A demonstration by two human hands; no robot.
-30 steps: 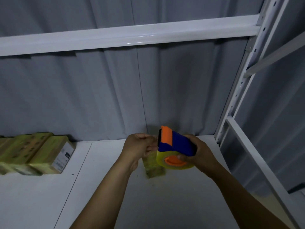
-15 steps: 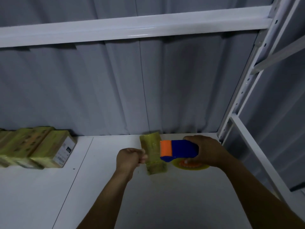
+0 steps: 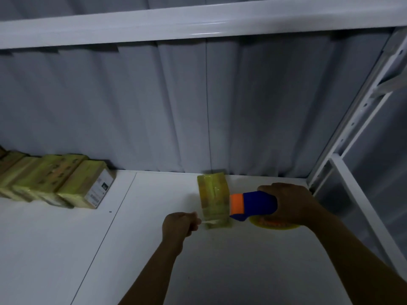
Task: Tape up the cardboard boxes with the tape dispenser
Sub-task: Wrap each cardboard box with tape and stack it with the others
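A small cardboard box (image 3: 213, 198) wrapped in yellowish clear tape lies on the white shelf (image 3: 154, 249) near the back wall. My right hand (image 3: 290, 203) grips the blue and orange tape dispenser (image 3: 251, 205), whose orange end touches the box's right side; its yellow tape roll (image 3: 275, 224) shows below my hand. My left hand (image 3: 179, 226) is a fist just left of the box's near end, pinching a thin strip of tape (image 3: 209, 221) that runs to the box.
A row of several taped boxes (image 3: 55, 181) lies along the back wall at the left. A grey curtain hangs behind the shelf. A white upright (image 3: 352, 126) and side rail close the right end; a white beam (image 3: 198, 20) runs overhead.
My right hand has lowered the dispenser and turned it sideways against the box's right side. My left hand has drawn away to the left with the tape end. The box now shows in full.
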